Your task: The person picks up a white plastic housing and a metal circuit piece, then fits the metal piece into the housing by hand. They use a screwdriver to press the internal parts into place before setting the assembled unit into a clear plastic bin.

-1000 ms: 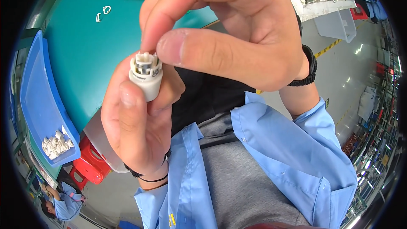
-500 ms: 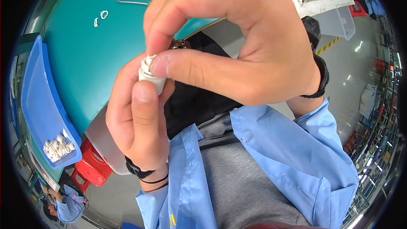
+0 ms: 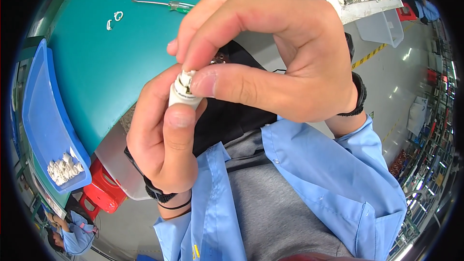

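Observation:
My left hand (image 3: 162,145) holds a small white cylindrical plastic part (image 3: 180,98) upright between thumb and fingers, above the near edge of the table. From above, my right hand (image 3: 290,63) pinches the narrower white piece (image 3: 183,82) at the top of that part with thumb and index finger. A dark gap shows between this piece and the cylinder below. The far side of the part is hidden by my fingers. Beyond my hands, a screwdriver (image 3: 180,6) with a green handle lies on the green table (image 3: 96,67). Two thin white rings (image 3: 118,16) lie to its left.
On the left, a blue tray (image 3: 46,111) holds a heap of white parts (image 3: 65,169). A white-edged box (image 3: 360,12) of small mixed parts stands at far right, near a clear bin (image 3: 382,26). A red stool (image 3: 104,188) stands below the tray; a co-worker (image 3: 72,232) sits beyond.
Both hands have shifted slightly right and nearer with the white part. The screwdriver's handle has come into sight, and the top piece shows more above the cylinder.

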Motion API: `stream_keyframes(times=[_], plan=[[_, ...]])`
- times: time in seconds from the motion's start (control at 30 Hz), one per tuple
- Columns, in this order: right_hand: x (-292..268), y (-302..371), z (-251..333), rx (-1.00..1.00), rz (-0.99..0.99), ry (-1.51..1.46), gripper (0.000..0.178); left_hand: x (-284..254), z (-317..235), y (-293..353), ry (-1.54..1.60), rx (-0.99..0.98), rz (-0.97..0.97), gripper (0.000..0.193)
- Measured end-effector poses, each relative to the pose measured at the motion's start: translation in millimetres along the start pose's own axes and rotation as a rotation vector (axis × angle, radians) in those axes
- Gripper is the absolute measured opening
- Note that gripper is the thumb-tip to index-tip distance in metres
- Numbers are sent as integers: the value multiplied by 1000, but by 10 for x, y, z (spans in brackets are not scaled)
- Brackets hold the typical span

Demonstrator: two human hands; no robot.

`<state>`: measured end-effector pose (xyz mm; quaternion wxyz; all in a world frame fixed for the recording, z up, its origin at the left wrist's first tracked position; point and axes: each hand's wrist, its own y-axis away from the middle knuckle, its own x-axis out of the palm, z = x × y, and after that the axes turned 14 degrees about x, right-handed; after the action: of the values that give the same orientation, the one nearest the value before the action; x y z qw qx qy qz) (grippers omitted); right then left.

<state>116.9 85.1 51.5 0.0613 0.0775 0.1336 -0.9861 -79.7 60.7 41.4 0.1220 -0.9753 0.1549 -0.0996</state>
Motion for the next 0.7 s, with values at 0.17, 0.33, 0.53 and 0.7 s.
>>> stream_keyframes(times=[0.17, 0.33, 0.53, 0.7], plan=[[64, -13, -57, -61, -54, -32, 13, 54, 2, -9, 26, 28, -40, 46], [68, -20, -84, -113, -60, -25, 12, -31, 57, 21, -59, 85, 52, 45], [80, -24, -84, -124, -67, -20, 12, -38, 62, 17, -87, 92, 122, 47], [107, -27, -123, -148, -88, -42, 11, -24, 22, 9, 66, -5, 77, 50]])
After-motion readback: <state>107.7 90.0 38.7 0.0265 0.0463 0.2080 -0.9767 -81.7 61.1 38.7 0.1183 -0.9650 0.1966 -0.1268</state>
